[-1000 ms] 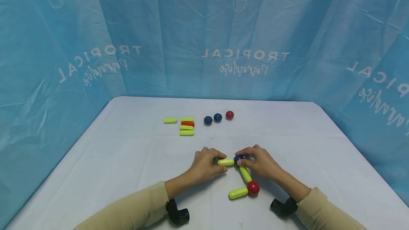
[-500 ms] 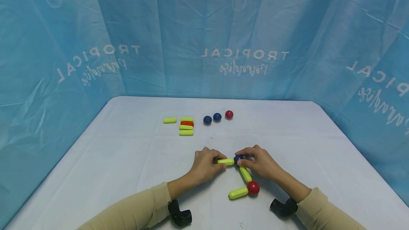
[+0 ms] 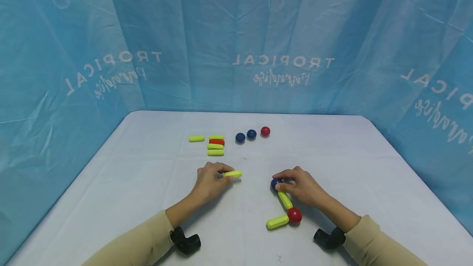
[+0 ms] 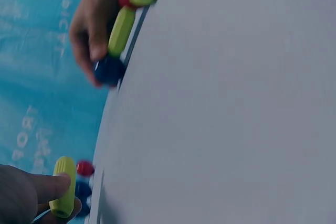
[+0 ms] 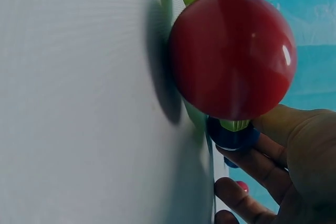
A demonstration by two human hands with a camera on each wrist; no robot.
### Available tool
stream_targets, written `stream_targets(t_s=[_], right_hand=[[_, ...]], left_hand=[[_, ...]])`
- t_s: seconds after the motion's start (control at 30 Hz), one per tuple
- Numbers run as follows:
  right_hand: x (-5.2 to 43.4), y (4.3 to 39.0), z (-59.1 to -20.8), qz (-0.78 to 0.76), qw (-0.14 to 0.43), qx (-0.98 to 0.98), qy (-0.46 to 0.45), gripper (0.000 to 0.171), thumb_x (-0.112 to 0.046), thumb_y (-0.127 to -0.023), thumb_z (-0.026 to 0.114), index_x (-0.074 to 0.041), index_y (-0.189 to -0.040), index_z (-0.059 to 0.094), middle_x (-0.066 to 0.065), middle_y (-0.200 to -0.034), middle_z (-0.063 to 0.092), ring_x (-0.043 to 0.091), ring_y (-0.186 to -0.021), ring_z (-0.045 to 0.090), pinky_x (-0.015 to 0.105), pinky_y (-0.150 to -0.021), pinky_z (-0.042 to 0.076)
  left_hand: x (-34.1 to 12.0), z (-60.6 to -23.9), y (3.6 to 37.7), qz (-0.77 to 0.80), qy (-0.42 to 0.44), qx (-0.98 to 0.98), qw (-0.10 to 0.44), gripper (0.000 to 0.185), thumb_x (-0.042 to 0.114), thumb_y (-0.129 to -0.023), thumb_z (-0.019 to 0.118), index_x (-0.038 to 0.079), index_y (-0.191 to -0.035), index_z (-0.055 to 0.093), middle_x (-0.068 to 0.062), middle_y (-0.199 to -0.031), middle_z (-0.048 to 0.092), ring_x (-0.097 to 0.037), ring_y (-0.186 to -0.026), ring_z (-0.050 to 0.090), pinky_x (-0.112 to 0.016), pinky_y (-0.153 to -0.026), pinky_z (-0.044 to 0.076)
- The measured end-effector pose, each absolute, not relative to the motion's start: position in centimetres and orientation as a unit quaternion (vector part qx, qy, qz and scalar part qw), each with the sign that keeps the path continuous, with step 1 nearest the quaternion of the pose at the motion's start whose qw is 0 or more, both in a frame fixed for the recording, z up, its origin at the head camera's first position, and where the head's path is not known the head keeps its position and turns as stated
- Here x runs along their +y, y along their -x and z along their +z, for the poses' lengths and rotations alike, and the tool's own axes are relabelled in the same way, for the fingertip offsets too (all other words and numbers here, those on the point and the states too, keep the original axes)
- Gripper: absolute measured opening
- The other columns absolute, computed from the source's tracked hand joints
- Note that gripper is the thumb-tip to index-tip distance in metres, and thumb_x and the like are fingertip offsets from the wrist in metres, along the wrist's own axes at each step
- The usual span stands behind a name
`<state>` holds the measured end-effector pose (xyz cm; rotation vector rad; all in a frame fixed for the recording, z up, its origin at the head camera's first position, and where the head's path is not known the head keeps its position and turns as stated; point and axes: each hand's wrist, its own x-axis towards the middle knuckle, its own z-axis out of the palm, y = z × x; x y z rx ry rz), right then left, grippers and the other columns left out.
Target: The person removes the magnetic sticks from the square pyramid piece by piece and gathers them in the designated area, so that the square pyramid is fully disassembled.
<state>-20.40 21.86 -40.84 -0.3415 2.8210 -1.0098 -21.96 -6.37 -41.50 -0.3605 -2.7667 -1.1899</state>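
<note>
My left hand (image 3: 210,182) pinches a yellow-green stick (image 3: 233,174) between thumb and fingers, apart from the other pieces. To its right, my right hand (image 3: 301,186) grips a dark blue ball (image 3: 275,184) with thumb and index finger. A second yellow-green stick (image 3: 285,200) runs from that ball to a red ball (image 3: 294,216), and a third yellow-green stick (image 3: 277,222) juts out leftward from the red ball. In the right wrist view the red ball (image 5: 233,55) looms large and hides much of the joined piece. The left wrist view shows the held stick (image 4: 63,186) tilted up.
Farther back on the white table (image 3: 148,167) lie several loose yellow-green sticks (image 3: 216,152) and a red stick (image 3: 216,142). Two blue balls (image 3: 240,138) and a red ball (image 3: 265,131) sit right of them. A blue printed curtain (image 3: 236,40) surrounds the table.
My left hand has moved left and away with its stick, which has come apart from the blue ball. My right hand stays on the blue ball; the joined piece has barely shifted.
</note>
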Motion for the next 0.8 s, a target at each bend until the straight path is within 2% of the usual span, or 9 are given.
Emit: stream_targets(t_s=[0.2,0.37,0.63,0.8], right_hand=[[21.9,20.5,-40.7,-0.325,0.061,0.934,0.139,0.034,-0.03,-0.081,0.072,-0.027,-0.114,0.068,-0.002,-0.107,0.061,0.014,-0.098,0.051,0.033,-0.082,0.046],[21.9,20.8,-40.5,-0.323,0.075,0.923,0.193,0.032,-0.028,-0.084,0.07,-0.025,-0.116,0.068,-0.003,-0.109,0.061,0.015,-0.098,0.05,0.028,-0.078,0.044],[21.3,21.4,-40.0,-0.322,0.134,0.898,0.268,0.033,-0.028,-0.089,0.064,-0.027,-0.121,0.064,-0.004,-0.114,0.06,0.017,-0.1,0.047,0.026,-0.073,0.043],[20.8,21.8,-39.6,-0.327,0.164,0.879,0.306,0.031,-0.029,-0.091,0.062,-0.03,-0.122,0.064,-0.008,-0.114,0.06,0.016,-0.105,0.048,0.028,-0.079,0.043]], left_hand=[[-10.9,-40.9,24.4,-0.379,0.079,-0.917,0.099,0.026,0.02,-0.083,0.071,0.014,-0.108,0.069,-0.006,-0.102,0.068,-0.024,-0.098,0.052,-0.043,-0.088,0.025],[-13.5,-40.8,27.5,-0.362,0.054,-0.923,0.115,0.029,0.021,-0.086,0.068,0.012,-0.113,0.067,-0.011,-0.109,0.067,-0.026,-0.103,0.05,-0.045,-0.089,0.024],[-15.4,-41.2,31.3,-0.336,0.026,-0.936,0.097,0.027,0.016,-0.087,0.066,0.011,-0.113,0.067,-0.014,-0.121,0.064,-0.03,-0.108,0.047,-0.049,-0.093,0.024],[-16.1,-41.5,32.5,-0.328,0.015,-0.941,0.076,0.027,0.017,-0.088,0.064,0.011,-0.115,0.066,-0.015,-0.122,0.061,-0.032,-0.11,0.046,-0.051,-0.096,0.023]])
